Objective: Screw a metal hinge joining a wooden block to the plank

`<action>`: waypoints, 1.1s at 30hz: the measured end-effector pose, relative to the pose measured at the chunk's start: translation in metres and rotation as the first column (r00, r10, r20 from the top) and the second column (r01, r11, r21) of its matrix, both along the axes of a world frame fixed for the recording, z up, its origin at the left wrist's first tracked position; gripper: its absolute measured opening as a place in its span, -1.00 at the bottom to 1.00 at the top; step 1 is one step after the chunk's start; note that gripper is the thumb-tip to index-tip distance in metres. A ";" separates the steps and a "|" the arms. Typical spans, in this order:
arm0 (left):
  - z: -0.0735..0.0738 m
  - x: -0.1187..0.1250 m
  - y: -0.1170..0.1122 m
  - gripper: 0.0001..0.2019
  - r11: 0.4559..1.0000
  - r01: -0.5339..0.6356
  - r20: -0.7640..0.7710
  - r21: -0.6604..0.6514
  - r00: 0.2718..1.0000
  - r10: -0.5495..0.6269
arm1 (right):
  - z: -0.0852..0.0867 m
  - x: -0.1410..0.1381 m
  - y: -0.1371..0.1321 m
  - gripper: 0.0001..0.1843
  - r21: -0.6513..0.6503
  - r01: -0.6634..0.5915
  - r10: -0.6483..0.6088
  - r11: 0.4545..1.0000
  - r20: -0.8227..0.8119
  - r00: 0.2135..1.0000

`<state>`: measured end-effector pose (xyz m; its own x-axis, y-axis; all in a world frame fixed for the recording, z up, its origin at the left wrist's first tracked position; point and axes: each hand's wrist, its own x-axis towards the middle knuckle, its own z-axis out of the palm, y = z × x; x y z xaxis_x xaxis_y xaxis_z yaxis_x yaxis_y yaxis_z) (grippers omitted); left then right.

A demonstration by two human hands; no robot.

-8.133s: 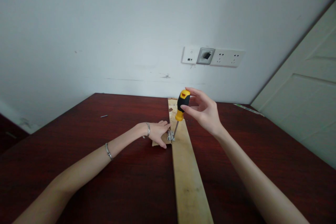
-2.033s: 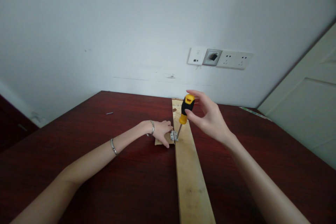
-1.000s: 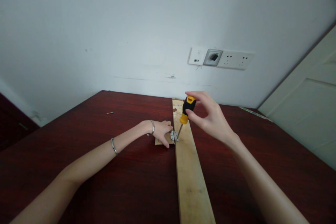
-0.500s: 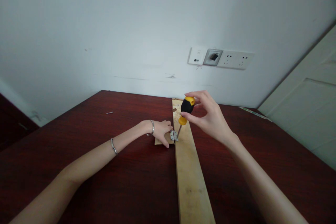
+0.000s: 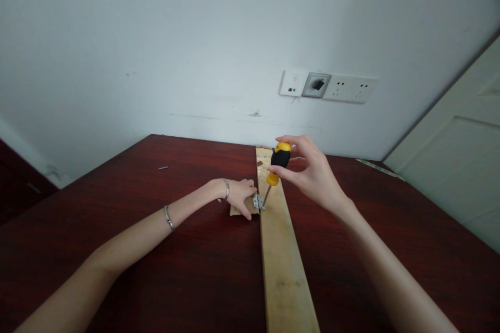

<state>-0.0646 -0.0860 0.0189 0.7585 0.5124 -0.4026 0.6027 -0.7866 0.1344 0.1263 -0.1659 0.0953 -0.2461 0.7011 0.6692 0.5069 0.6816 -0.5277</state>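
Note:
My right hand point(image 5: 312, 174) pinches the black and yellow handle of a screwdriver point(image 5: 276, 166) with thumb and fingers. The shaft slants down to a small metal hinge point(image 5: 257, 201). This hinge joins a long pale wooden plank point(image 5: 279, 260) to a small wooden block point(image 5: 236, 210) on its left. My left hand point(image 5: 239, 195) lies on the block with its fingers curled, and the fingertips press right beside the hinge. Two bracelets show on my left arm.
The dark red table point(image 5: 117, 218) meets a white wall with a row of sockets point(image 5: 328, 87). A loose screw point(image 5: 163, 168) lies far left on the table. A thin green strip point(image 5: 377, 167) lies at the back right, near a pale door point(image 5: 461, 156).
My right hand's fingers have shifted round the screwdriver handle while the tip stayed on the hinge. My left hand has kept its place on the block.

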 end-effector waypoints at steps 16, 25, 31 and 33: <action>0.003 0.001 -0.002 -0.13 1.000 -0.016 0.001 -0.010 1.000 0.016 | 0.002 -0.007 -0.004 -0.56 0.019 -0.005 0.004 1.000 0.037 0.999; 0.002 0.000 0.000 -0.15 1.000 -0.007 -0.014 -0.002 1.000 0.007 | 0.006 -0.013 0.002 -0.40 -0.020 0.033 -0.032 0.999 0.030 0.999; 0.001 0.000 0.000 -0.14 1.000 -0.017 -0.001 -0.012 1.000 0.017 | 0.010 -0.016 -0.001 -0.48 0.037 -0.027 0.024 0.999 0.084 0.996; 0.000 -0.001 0.001 -0.14 0.999 -0.025 0.023 -0.036 0.999 0.026 | 0.011 -0.016 -0.002 -0.55 0.038 -0.025 0.022 0.999 0.096 0.995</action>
<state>-0.0652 -0.0853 0.0191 0.7547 0.5174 -0.4034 0.6190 -0.7652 0.1768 0.1107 -0.1682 0.1067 -0.3264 0.6682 0.6686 0.5374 0.7131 -0.4502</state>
